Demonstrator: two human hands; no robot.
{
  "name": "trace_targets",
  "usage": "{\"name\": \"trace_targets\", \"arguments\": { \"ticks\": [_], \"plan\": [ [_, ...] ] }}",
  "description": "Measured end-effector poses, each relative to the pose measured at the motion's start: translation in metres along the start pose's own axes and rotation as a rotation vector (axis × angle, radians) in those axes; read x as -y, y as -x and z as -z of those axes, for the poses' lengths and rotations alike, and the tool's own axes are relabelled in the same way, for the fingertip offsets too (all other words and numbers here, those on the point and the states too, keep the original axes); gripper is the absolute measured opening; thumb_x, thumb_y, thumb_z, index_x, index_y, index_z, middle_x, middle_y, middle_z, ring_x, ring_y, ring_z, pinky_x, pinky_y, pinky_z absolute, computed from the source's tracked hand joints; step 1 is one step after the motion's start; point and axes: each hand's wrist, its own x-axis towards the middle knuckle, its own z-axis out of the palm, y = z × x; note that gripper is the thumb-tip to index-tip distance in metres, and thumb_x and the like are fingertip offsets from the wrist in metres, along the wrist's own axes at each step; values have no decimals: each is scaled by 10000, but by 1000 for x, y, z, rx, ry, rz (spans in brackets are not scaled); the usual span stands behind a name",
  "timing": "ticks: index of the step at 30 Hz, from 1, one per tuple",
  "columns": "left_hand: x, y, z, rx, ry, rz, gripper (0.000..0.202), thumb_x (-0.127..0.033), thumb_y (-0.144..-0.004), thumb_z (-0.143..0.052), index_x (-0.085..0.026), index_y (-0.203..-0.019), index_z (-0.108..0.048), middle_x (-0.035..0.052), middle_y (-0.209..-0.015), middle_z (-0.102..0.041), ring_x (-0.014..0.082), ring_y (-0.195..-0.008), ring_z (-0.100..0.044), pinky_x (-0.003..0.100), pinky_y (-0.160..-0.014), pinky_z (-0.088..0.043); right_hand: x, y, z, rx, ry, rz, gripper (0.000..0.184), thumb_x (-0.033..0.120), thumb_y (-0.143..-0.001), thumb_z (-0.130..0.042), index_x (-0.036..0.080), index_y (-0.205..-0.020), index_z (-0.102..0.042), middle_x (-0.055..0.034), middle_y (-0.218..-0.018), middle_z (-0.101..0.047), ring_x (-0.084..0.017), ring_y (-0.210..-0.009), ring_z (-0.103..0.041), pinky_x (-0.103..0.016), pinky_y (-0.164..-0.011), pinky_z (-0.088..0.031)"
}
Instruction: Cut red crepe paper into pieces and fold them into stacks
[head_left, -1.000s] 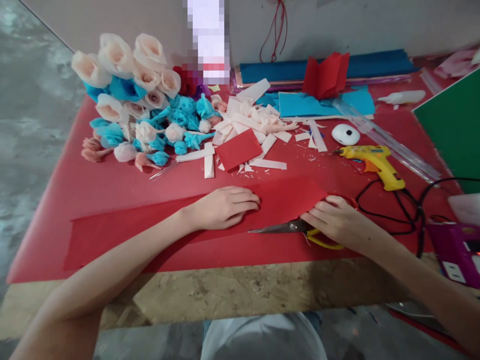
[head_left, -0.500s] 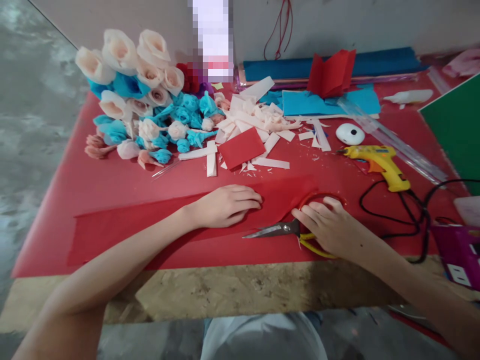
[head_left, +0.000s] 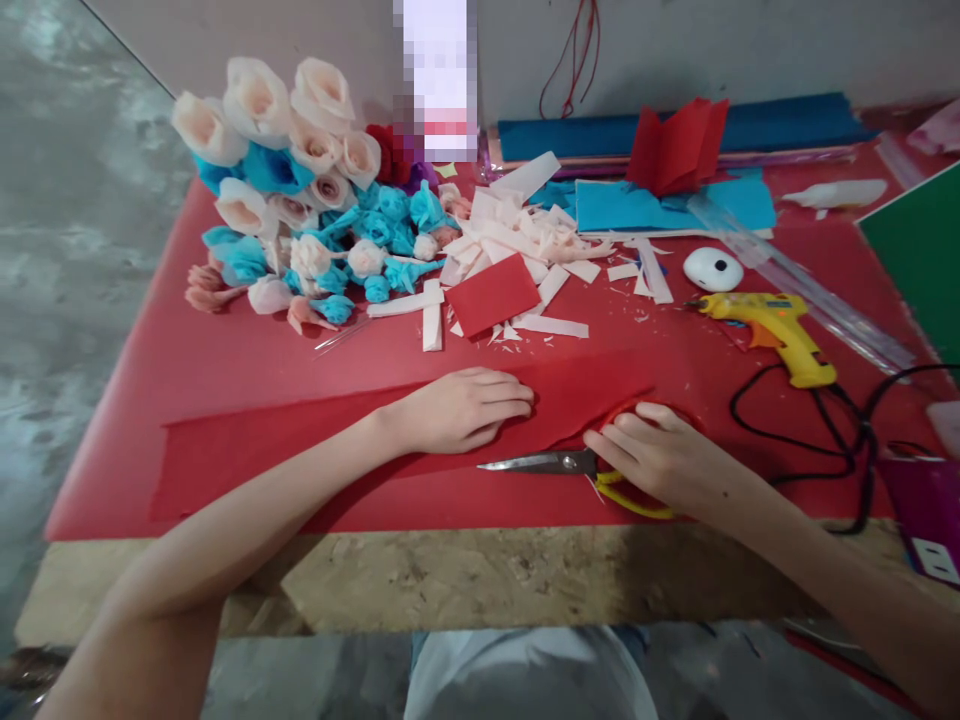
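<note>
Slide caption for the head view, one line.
Left hand flat on a long red sheet, right hand gripping the scissors, flowers heaped beyond.

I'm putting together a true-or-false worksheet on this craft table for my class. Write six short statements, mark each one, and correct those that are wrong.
1. The left hand rests on a long red sheet. True.
2. The right hand holds the scissors. True.
3. The yellow glue gun lies to the right of the flowers in the picture. True.
4. All the flowers are blue. False: some are cream and some are pink.
5. The scissors point toward the glue gun. False: their tip points left, away from it.
6. The left hand grips the glue gun. False: neither hand touches it.
</note>
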Motion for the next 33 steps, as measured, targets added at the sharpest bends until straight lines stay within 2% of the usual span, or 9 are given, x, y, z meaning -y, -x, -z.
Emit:
{"name": "trace_targets", "arguments": {
  "ticks": [6,11,17,24,27,30,33],
  "plan": [
    [0,0,1,1,38,18,321,-137,-863,-403,-122,-1148,-550,99,-1213,-592,220,-1135,-522,399,-1000,-436,15,8,4,100,44,-101,304,106,-834,-339,107,-1051,-551,-64,-828,-591,-211,-762,-458,-376,-783,-306],
    [-1,-1,1,-2,48,9,312,-136,-864,-408,-109,-1140,-552,106,-1210,-592,223,-1127,-525,391,-1003,-429,24,3,0,96,69,-112,347,107,-812,-335,70,-1098,-529,-81,-847,-587,-225,-777,-450,-394,-807,-307],
    [0,-1,1,-16,47,10,317,-123,-857,-405,-114,-1136,-555,108,-1195,-600,220,-1112,-534,391,-991,-438,26,-7,-4,85,65,-126,338,141,-795,-433,77,-1115,-520,-83,-874,-600,-225,-811,-454,-391,-839,-298],
    [-1,-1,1,-24,44,4,315,-122,-855,-405,-99,-1127,-562,113,-1178,-610,224,-1100,-537,392,-974,-453,22,-22,-3,99,6,-124,219,91,-762,-462,135,-940,-582,-51,-786,-599,-196,-715,-444,-354,-768,-292],
    [-1,-2,2,-25,44,6,318,-121,-852,-404,-105,-1128,-561,111,-1178,-610,225,-1096,-541,393,-967,-457,19,-23,-4,55,-7,-92,198,90,-797,-434,134,-905,-593,-44,-738,-589,-184,-686,-429,-341,-756,-289],
    [0,-1,1,-17,53,9,331,-121,-852,-399,-120,-1146,-552,112,-1193,-602,225,-1113,-534,401,-968,-452,18,-21,-4,-10,-14,-42,236,65,-833,-379,120,-888,-601,-35,-684,-569,-172,-670,-423,-326,-763,-291],
    [1,0,1,-3,67,11,339,-124,-852,-401,-126,-1158,-546,114,-1212,-591,231,-1127,-525,409,-967,-450,18,-18,-3,-20,-18,-11,299,42,-854,-314,113,-893,-602,-30,-670,-561,-169,-666,-421,-319,-778,-297]
  ]
}}
